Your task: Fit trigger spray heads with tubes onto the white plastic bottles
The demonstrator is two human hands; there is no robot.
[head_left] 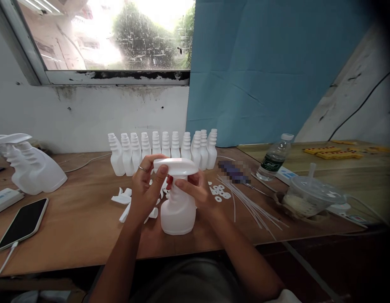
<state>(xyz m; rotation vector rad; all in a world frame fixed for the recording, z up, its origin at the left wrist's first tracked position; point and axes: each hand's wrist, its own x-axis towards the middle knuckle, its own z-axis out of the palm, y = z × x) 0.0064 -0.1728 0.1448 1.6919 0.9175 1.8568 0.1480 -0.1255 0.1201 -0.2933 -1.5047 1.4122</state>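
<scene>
Hands (147, 185) on spray head (179, 166), white bottle (178, 216) beneath, bottle row (155, 144) behind

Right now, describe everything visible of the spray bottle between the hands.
The spray bottle looks white and plastic: a rounded, faintly translucent body, a narrower neck and a glossy, elongated head on top. It is upright near the front edge of the table; base contact is unclear. The left hand holds the head; the right hand grips the neck, beside something red.

White plastic bottle (178, 216): upright, near six o'clock in the view. Glossy white plastic spray head (177, 166): at the bottle's twelve o'clock, over the neck, long axis nine-to-three o'clock.
</scene>
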